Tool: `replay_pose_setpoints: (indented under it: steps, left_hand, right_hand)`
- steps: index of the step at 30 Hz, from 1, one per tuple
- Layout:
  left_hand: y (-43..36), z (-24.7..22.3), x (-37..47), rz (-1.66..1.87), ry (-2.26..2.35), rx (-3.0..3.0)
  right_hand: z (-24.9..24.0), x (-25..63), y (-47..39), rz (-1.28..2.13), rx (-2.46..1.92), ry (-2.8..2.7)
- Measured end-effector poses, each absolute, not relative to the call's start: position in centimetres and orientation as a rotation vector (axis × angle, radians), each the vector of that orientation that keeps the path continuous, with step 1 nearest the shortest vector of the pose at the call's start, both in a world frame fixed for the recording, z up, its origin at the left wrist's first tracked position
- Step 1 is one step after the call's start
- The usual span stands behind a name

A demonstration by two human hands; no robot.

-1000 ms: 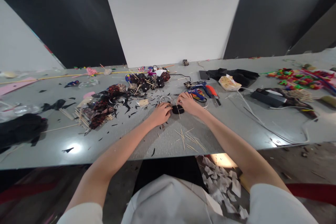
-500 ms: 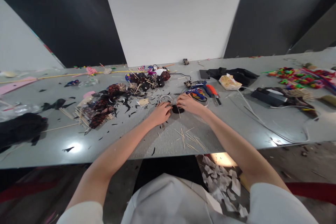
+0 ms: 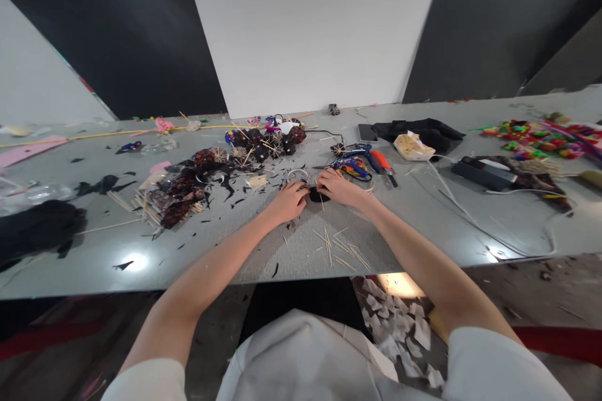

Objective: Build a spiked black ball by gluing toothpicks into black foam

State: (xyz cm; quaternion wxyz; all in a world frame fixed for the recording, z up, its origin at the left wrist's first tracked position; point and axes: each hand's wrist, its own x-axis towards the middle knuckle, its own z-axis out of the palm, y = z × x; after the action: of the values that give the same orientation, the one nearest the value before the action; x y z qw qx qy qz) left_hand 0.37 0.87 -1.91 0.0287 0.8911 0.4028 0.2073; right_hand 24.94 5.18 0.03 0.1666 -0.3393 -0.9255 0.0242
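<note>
Fingers (image 3: 298, 186) of the left hand (image 3: 289, 202) and right hand (image 3: 337, 187) curl against a small, rounded black piece (image 3: 320, 195). I cannot tell whether they pinch it.

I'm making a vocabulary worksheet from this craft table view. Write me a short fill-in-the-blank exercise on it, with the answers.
The left hand and the right hand are at a small object whose colour is ____.
The knife has a handle coloured ____.
From the wearer's view, the phone lies to the ____ of the dark cloth.
The panel straight ahead is ____.

Missing words: black; orange; left; white.
</note>
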Motion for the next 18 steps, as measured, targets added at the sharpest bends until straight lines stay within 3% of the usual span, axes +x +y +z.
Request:
replay_pose_setpoints:
  steps: [18]
  left_hand:
    - [0.98,-2.16,0.43,0.694,1.229,2.749]
  right_hand:
    - [0.56,25.71,5.39,-0.066,-1.104,-2.631]
